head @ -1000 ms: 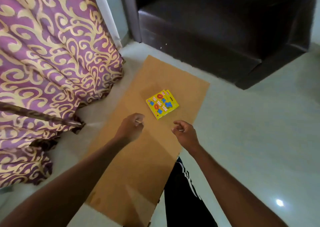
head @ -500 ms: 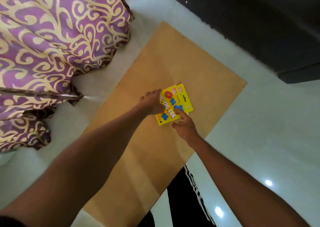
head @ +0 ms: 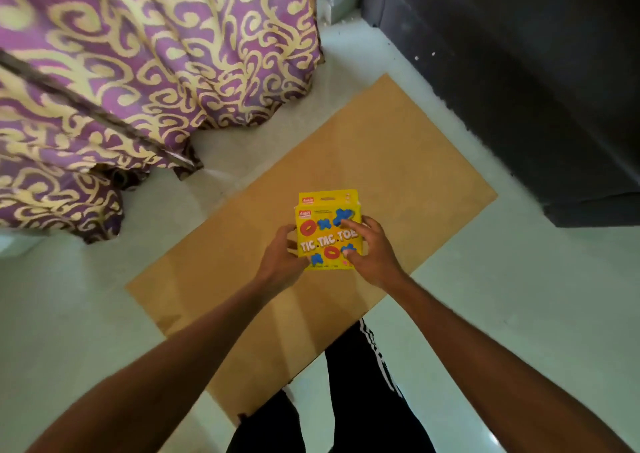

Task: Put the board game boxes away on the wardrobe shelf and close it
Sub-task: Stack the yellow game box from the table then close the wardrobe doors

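Note:
Two yellow Tic Tac Toe game boxes (head: 327, 233) are stacked one on the other, held just above a brown board (head: 398, 162) that lies flat on the floor. My left hand (head: 280, 257) grips the stack's left edge. My right hand (head: 370, 252) holds the right side, with fingers spread over the top box's face. The lower box (head: 327, 199) shows only as a yellow strip past the far edge of the top one. No wardrobe is in view.
A purple curtain with gold swirls (head: 138, 72) hangs down to the floor at the left. A dark sofa (head: 519, 72) fills the upper right. Pale tiled floor (head: 519, 297) surrounds the board. My legs in black trousers (head: 346, 400) stand at the board's near edge.
Both hands reached down to the yellow boxes on the board, closed on their sides and lifted them. The camera moved closer over the board.

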A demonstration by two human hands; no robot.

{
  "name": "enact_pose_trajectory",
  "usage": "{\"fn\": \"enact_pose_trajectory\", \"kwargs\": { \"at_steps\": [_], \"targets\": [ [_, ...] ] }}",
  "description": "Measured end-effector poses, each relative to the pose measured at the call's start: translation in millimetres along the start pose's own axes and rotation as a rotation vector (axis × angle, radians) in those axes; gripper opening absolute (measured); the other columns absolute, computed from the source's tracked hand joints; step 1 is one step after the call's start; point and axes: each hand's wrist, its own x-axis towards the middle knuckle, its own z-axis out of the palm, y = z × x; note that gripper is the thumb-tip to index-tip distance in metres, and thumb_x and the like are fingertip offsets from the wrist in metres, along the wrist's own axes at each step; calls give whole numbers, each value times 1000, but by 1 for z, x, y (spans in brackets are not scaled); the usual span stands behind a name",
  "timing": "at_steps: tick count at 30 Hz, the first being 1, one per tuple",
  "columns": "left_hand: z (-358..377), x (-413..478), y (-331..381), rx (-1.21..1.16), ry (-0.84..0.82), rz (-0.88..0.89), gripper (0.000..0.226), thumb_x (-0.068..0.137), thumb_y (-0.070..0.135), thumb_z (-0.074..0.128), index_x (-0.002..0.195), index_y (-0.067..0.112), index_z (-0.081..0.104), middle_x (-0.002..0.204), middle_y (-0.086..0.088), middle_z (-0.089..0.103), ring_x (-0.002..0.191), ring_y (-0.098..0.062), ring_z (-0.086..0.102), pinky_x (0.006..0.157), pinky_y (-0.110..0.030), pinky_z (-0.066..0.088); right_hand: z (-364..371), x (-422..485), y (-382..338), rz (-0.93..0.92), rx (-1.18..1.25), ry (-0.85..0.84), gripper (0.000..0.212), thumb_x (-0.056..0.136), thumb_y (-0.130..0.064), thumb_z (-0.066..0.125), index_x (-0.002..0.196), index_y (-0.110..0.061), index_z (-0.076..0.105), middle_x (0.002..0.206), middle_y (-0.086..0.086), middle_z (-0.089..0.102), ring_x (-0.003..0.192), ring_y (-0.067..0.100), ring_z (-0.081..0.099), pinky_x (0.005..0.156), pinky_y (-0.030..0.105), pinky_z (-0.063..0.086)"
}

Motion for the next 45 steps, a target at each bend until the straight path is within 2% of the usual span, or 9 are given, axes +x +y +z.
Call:
{"fn": "enact_pose_trajectory", "kwargs": {
  "at_steps": [5, 11, 15, 17, 21, 27, 32, 37, 45],
  "targets": [
    [-78, -101, -74, -144, 100, 37, 74, 71, -2, 75, 134, 24, 45, 102, -6, 64, 87, -19, 67, 60, -29, 52, 75, -80, -56, -151, -98, -51, 64, 75, -4, 69, 131, -32, 56, 144, 5, 37, 130, 20, 43, 108, 38, 42],
    [-168, -227, -191, -297, 215, 161, 68, 74, 4, 77, 131, 26, 46, 108, 4, 59, 91, -15, 63, 62, -26, 58, 201, -185, -111, -309, -164, -161, 64, 75, -1, 71, 133, -25, 56, 130, -4, 37, 121, 17, 45, 106, 33, 41],
    [-226, -308, -277, -368, 438, 176, 66, 63, 19, 74, 126, 17, 53, 119, 1, 63, 101, -16, 64, 74, -26, 57, 297, -237, -150, -443, -232, -304, 65, 74, 1, 72, 132, -22, 56, 125, -3, 38, 117, 16, 46, 102, 27, 40],
    [-251, -347, -317, -441, 556, 149, 64, 61, 21, 74, 122, 16, 54, 117, 3, 63, 100, -15, 65, 72, -20, 54, 345, -259, -169, -519, -268, -394, 65, 73, 2, 73, 131, -23, 57, 125, -2, 39, 116, 17, 47, 102, 26, 41],
    [-281, -423, -381, -566, 783, 115, 67, 63, 15, 75, 122, 30, 48, 113, 6, 62, 95, -11, 65, 62, -19, 55, 430, -302, -201, -698, -335, -581, 66, 70, 4, 71, 127, -28, 59, 128, -3, 43, 114, 12, 47, 96, 7, 36],
    [-298, -511, -458, -688, 1062, 5, 74, 66, 9, 81, 128, 34, 50, 116, 5, 64, 94, -12, 67, 63, -19, 57, 535, -357, -228, -938, -397, -848, 65, 70, -5, 70, 127, -35, 58, 129, -1, 51, 113, 5, 50, 97, 24, 43],
    [-314, -550, -505, -739, 1247, -58, 84, 68, 4, 82, 138, 34, 45, 126, 2, 55, 96, -15, 66, 59, -19, 55, 606, -395, -254, -1079, -448, -995, 60, 71, -15, 67, 129, -29, 58, 131, 2, 50, 118, 8, 50, 99, 28, 44],
    [-349, -566, -532, -759, 1361, -95, 71, 72, -3, 79, 125, 36, 53, 122, 0, 52, 92, -9, 64, 55, -14, 53, 670, -411, -291, -1109, -460, -1097, 64, 69, -10, 71, 126, -36, 58, 131, 2, 50, 116, 11, 53, 98, 26, 45],
    [-457, -558, -596, -767, 1425, -148, 74, 67, 2, 83, 124, 39, 55, 120, 0, 55, 93, -12, 68, 63, -20, 58, 793, -408, -364, -1157, -521, -1194, 65, 72, -6, 73, 129, -33, 57, 132, -1, 49, 116, 6, 50, 93, 6, 38]
  ]
}}
